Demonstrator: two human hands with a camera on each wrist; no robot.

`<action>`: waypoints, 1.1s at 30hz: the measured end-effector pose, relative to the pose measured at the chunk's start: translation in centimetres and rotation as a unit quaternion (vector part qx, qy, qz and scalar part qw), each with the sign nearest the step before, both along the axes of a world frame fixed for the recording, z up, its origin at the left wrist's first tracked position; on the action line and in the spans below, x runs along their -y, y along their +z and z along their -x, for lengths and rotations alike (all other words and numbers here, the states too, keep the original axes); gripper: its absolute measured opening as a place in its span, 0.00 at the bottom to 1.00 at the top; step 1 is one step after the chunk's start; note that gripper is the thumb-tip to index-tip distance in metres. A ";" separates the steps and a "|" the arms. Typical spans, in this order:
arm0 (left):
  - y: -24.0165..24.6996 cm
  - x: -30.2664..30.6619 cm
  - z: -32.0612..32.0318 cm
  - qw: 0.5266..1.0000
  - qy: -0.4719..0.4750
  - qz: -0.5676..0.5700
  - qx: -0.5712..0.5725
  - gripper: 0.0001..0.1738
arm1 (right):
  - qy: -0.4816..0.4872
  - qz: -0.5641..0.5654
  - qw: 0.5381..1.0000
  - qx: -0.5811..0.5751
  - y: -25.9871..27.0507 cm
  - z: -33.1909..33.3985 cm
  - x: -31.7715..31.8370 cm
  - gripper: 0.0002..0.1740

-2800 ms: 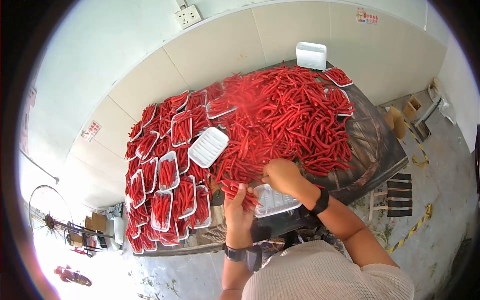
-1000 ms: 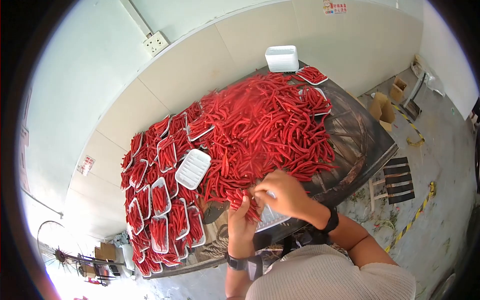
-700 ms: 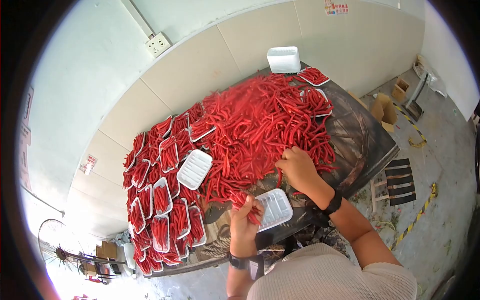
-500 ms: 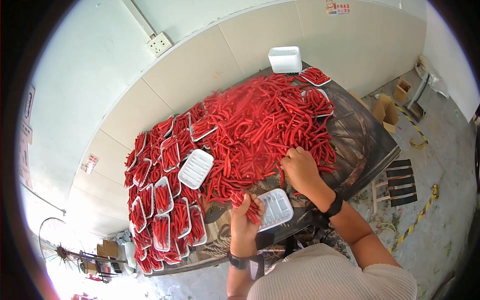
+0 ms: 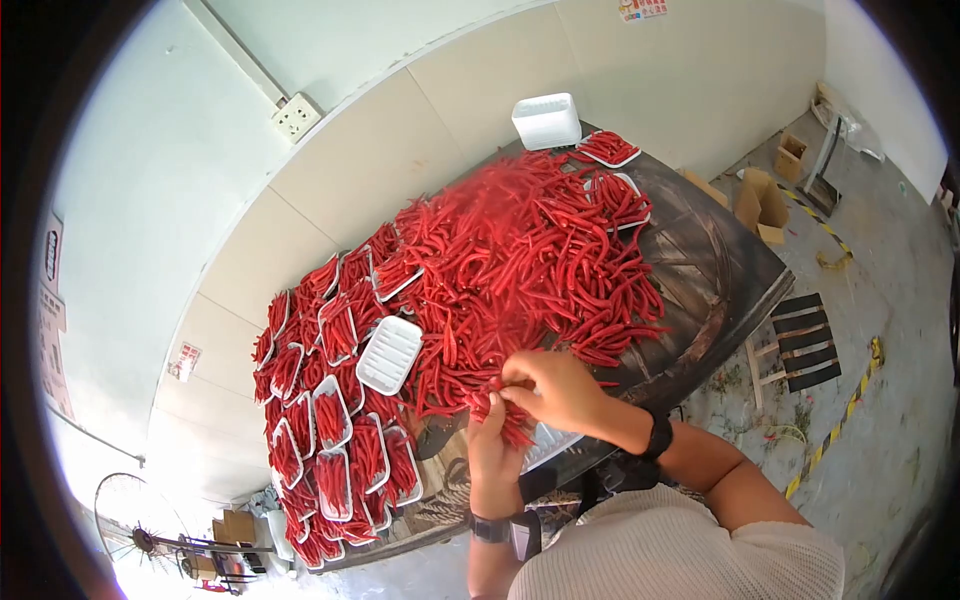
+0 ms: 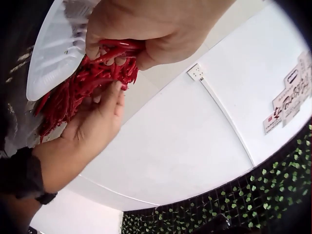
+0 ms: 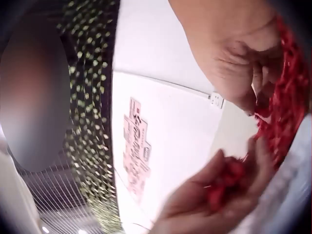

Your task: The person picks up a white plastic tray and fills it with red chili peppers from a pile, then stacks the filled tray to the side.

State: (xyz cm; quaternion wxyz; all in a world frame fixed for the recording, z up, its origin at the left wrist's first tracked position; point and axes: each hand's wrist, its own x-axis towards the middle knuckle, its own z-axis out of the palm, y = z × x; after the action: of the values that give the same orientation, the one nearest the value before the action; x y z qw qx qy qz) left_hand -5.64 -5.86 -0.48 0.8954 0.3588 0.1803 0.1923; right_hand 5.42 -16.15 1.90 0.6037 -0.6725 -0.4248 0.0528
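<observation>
My left hand point(image 5: 493, 458) grips a bunch of red chili peppers point(image 5: 516, 428) near the front edge of the table. The bunch point(image 7: 224, 184) shows between blurred fingers in the right wrist view. Right beside it, my right hand point(image 5: 562, 392) pinches a chili pepper point(image 7: 262, 110) between thumb and fingers, its red end showing at the fingertips. A white ribbed tray point(image 5: 549, 446) lies partly hidden under my right hand and forearm. Beyond both hands spreads a large heap of loose chili peppers point(image 5: 530, 250).
Many filled trays point(image 5: 332, 412) crowd the table's left side, some stacked. A bare white tray point(image 5: 390, 355) lies by the heap. At the back stand stacked white trays point(image 5: 547, 122) and a filled tray point(image 5: 608, 148). The dark tabletop point(image 5: 690, 260) shows at right.
My right hand goes from the bunch to the heap's near edge, then returns left to the bunch with a chili pepper. My left hand keeps its grip. The head view has shifted slightly.
</observation>
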 end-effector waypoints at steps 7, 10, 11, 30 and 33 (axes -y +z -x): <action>-1.5 -1.0 0.7 0.999 0.006 0.050 -0.021 0.12 | -0.149 0.043 0.976 0.156 -0.6 -4.7 2.2 0.05; -2.3 -1.7 1.1 1.000 -0.010 0.015 0.001 0.09 | -0.316 0.202 0.897 0.234 -0.8 -8.0 5.1 0.09; -2.3 -1.5 1.0 1.000 -0.010 0.017 0.002 0.09 | -0.298 0.226 0.900 0.225 -1.6 -8.5 5.7 0.09; -0.5 -0.5 0.8 0.996 0.027 0.069 0.038 0.11 | -0.166 0.050 0.978 0.114 0.6 -6.0 5.9 0.04; 0.3 0.0 0.5 0.997 0.063 0.031 0.036 0.13 | -0.052 0.015 0.989 0.140 1.7 -4.6 6.2 0.07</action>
State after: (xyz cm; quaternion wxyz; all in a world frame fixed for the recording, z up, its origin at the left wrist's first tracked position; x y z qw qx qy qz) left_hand -6.12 -5.83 -0.19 0.8982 0.3114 0.1760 0.2553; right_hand 9.98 -22.30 3.60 0.5299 -0.7037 -0.4685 -0.0667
